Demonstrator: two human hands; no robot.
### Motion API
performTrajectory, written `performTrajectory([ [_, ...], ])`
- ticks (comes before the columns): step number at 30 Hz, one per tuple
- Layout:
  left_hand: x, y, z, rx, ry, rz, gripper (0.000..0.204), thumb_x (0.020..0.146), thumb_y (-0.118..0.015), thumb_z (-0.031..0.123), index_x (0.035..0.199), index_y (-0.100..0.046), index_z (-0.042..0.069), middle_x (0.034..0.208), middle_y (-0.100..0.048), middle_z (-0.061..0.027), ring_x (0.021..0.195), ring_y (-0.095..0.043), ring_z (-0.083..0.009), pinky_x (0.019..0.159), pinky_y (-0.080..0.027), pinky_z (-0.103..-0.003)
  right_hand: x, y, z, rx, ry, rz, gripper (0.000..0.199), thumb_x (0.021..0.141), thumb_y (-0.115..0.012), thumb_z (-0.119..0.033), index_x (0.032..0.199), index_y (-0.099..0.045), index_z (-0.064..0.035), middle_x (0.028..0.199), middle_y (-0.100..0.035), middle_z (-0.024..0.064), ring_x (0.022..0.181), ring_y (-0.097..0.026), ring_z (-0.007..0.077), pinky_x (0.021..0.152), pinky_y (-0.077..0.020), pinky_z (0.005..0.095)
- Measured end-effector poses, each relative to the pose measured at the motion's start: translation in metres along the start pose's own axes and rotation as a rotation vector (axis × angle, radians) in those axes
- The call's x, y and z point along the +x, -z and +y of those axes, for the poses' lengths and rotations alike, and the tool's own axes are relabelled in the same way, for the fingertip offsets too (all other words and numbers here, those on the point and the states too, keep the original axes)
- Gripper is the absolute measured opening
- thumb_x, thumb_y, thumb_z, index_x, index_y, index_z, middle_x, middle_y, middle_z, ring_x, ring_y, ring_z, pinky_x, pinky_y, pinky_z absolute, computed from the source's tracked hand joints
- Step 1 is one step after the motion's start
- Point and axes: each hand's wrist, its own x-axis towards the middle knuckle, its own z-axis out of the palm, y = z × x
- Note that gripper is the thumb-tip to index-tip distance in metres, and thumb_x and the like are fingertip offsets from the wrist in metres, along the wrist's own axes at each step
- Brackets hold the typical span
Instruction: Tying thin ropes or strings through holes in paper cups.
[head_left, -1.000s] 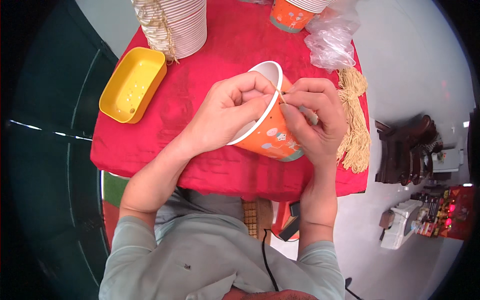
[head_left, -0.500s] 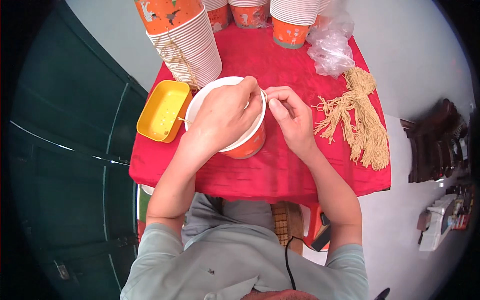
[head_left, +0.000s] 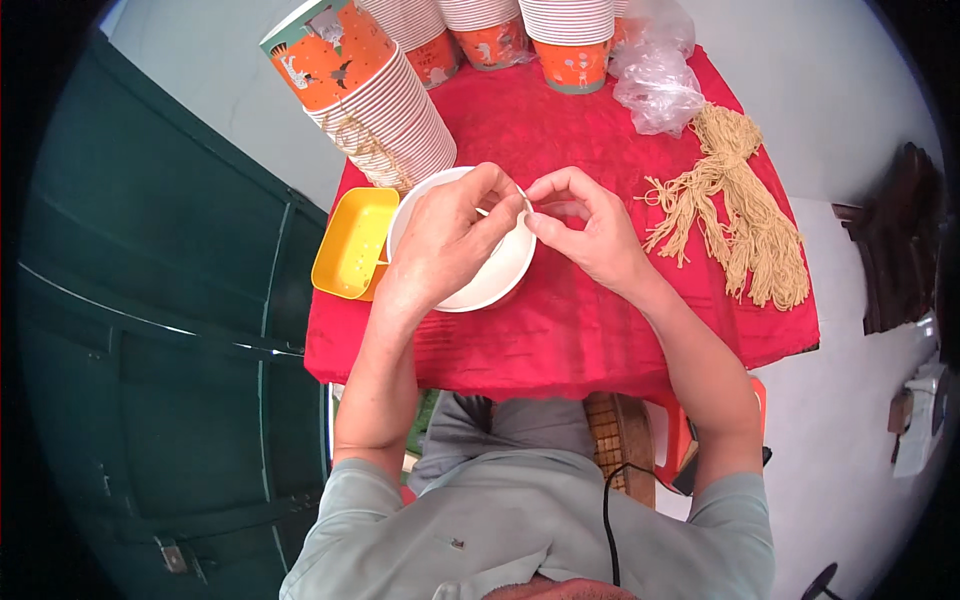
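A paper bucket (head_left: 505,278) with a white inside stands at the near middle of the table, its mouth facing up toward me. My left hand (head_left: 448,232) reaches across its mouth, thumb and forefinger pinched near the right rim. Just outside that rim, my right hand (head_left: 592,232) pinches too, its fingertips almost touching the left ones. A short pale string (head_left: 527,203) shows between the fingertips; its ends are hidden. Another bit of string (head_left: 382,262) sticks out by the bucket's left rim.
Left of the bucket sits a yellow plastic tray (head_left: 350,245). Behind it leans a tall stack of orange paper buckets (head_left: 400,130) with strings hanging on it. More stacks (head_left: 570,60) and a clear plastic bag (head_left: 660,95) stand at the back. A bundle of tan strings (head_left: 745,215) lies right.
The whole view has shifted, so the table sits farther right. The bucket's orange side has tipped out of sight and more of its inside shows. My fingertips have drawn together at the string.
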Motion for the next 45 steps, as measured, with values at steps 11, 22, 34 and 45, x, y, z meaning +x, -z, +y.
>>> performTrajectory([
  [11, -0.001, -0.006, -0.002, 0.044, -0.058, 0.0, 0.019, 0.108, -0.073, 0.017, 0.112, -0.075, -0.001, 0.095, -0.076, -0.0082, 0.09, -0.072, -0.0155, 0.083, -0.059, -0.034, 0.002, 0.0, 0.004, -0.228, 0.159, 0.077, 0.015, 0.097, -0.08, -0.01, 0.108, -0.077, -0.0011, 0.11, -0.073, 0.0075, 0.106, -0.073, 0.0185, 0.094, -0.0584, 0.0353],
  [22, 0.009, -0.018, -0.024, 0.07, 0.127, 0.006, 0.026, 0.103, -0.077, 0.016, 0.12, -0.07, -0.002, 0.112, -0.076, -0.012, 0.107, -0.073, -0.0196, 0.095, -0.058, -0.035, 0.002, -0.001, 0.009, -0.105, 0.081, 0.095, 0.013, 0.1, -0.081, -0.011, 0.106, -0.076, -0.0015, 0.102, -0.072, 0.0052, 0.094, -0.072, 0.0144, 0.085, -0.0584, 0.032],
  [34, 0.016, -0.014, -0.033, -0.475, 0.187, -0.1, 0.01, 0.103, -0.071, 0.011, 0.107, -0.068, 0.002, 0.096, -0.072, -0.0032, 0.092, -0.069, -0.0113, 0.086, -0.056, -0.03, 0.004, 0.004, 0.008, -0.004, 0.048, 0.083, 0.011, 0.107, -0.076, -0.011, 0.108, -0.074, -0.0006, 0.102, -0.075, 0.0009, 0.094, -0.07, 0.0074, 0.084, -0.0593, 0.0286],
  [45, 0.018, 0.001, -0.014, -0.545, 0.381, -0.272, 0.017, 0.107, -0.068, 0.021, 0.105, -0.071, 0.005, 0.076, -0.062, 0.0031, 0.06, -0.053, -0.0059, 0.056, -0.042, -0.024, 0.007, 0.017, 0.006, 0.006, 0.06, 0.052, 0.014, 0.108, -0.076, -0.012, 0.113, -0.079, 0.0003, 0.103, -0.08, 0.0026, 0.096, -0.073, 0.008, 0.088, -0.0609, 0.0276],
])
